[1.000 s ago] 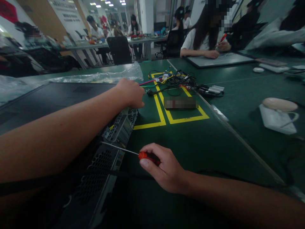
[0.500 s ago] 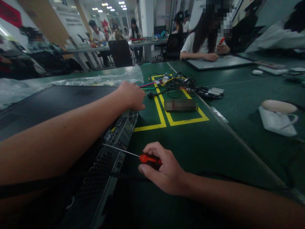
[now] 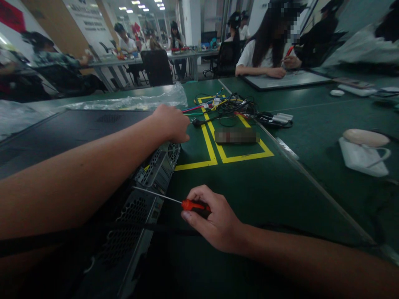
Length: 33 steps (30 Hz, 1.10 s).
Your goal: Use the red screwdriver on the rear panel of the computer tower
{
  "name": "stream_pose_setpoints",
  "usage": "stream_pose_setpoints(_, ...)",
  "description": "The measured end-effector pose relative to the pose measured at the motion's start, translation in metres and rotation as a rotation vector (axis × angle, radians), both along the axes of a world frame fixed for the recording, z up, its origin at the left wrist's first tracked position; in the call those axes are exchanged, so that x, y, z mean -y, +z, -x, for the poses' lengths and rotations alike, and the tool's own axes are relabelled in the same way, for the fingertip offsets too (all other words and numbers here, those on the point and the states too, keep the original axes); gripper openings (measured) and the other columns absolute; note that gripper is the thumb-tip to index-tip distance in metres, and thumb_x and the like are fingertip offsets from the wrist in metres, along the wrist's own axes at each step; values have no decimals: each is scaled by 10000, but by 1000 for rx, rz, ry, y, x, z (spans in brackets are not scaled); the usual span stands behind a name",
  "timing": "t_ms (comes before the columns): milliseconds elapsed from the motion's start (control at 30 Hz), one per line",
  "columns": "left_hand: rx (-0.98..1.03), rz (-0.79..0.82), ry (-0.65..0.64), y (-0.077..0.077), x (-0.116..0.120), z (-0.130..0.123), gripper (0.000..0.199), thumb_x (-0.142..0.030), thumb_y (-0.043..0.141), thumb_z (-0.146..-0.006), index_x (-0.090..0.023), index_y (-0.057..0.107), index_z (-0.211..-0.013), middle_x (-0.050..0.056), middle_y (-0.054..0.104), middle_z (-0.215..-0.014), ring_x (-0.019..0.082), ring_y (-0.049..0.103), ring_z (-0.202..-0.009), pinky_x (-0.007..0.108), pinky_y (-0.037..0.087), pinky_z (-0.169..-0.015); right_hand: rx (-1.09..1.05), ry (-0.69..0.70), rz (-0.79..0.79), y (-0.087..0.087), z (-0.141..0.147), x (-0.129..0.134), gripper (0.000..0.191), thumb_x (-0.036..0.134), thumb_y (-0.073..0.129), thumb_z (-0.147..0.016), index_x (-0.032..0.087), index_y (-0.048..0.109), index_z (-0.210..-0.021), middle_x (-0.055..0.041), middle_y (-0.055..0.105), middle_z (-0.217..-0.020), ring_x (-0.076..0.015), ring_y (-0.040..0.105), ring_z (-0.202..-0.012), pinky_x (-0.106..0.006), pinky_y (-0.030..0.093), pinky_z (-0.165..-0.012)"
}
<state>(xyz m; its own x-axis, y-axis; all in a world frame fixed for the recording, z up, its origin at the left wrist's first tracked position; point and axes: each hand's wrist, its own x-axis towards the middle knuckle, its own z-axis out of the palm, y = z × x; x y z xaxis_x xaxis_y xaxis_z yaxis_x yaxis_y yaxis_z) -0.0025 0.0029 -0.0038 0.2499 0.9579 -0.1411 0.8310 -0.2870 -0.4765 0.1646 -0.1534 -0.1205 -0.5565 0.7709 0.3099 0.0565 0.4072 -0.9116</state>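
Observation:
A black computer case (image 3: 102,124) lies on the green table at the left, its perforated metal rear side facing right. My left hand (image 3: 172,123) rests on the far corner of the case, fingers curled down over its edge; what its fingertips touch is hidden. In my right hand (image 3: 216,220) is a red and black screwdriver (image 3: 195,206), held by the handle between thumb and fingers. Its long thin shaft points left, and the tip meets the rear side of the case, below my left forearm.
Tangled cables (image 3: 237,106) lie beyond the case, near yellow tape (image 3: 246,158) and a blurred dark object. Clear plastic wrap (image 3: 124,101) lies behind the case. A white mouse-like object (image 3: 364,139) is at right. A person works across the table.
My hands and the screwdriver hold nearly the same place. In the background at left, a seated person has come more clearly into view.

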Motion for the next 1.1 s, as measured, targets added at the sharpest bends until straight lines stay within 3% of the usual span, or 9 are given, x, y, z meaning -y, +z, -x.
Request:
stream_pose_setpoints(400, -29, 2, 4, 2, 2, -2, 582, -518, 456, -824, -223, 690, -1268, 159, 691, -1278, 356, 625, -1153, 486, 488, -887, -1, 1, -17, 1, 0, 0, 106, 270, 624, -936, 177, 619, -987, 14, 592, -801, -118, 537, -664, -241, 419, -623)
stream_pose_setpoints(633, -1, 6, 5, 1, 1, 0, 598, -529, 464, -813, -223, 691, -1274, 160, 682, -1293, 370, 603, -1188, 501, 466, -931, -13, 13, -104, 1, -1, -1, 169, 254, 537, -994, 146, 667, -999, -26, 622, -836, -143, 581, -746, -266, 443, -696)
stream_pose_setpoints(800, 37, 17, 25, 1, 1, 0, 591, -532, 491, -803, -236, 695, -1272, 149, 675, -1306, 367, 584, -1211, 500, 437, -971, -16, 16, -10, 0, -1, 1, 158, 236, 614, -926, 176, 599, -1072, -2, 622, -842, -128, 562, -683, -252, 435, -631)
stream_pose_setpoints(933, 36, 25, 35, 2, 2, -1, 592, -525, 490, -807, -238, 686, -1287, 151, 672, -1312, 374, 578, -1220, 506, 438, -973, 6, -7, 49, -1, 0, 2, 211, 186, 687, -838, 206, 538, -986, 38, 591, -770, -118, 526, -639, -253, 422, -622)
stream_pose_setpoints(1100, 17, 20, 14, 4, 3, -1, 592, -528, 476, -816, -238, 690, -1286, 157, 682, -1291, 369, 593, -1194, 496, 463, -944, 25, -16, 39, 0, 0, 1, 157, 215, 683, -864, 206, 553, -951, 36, 580, -755, -116, 499, -623, -259, 413, -613)
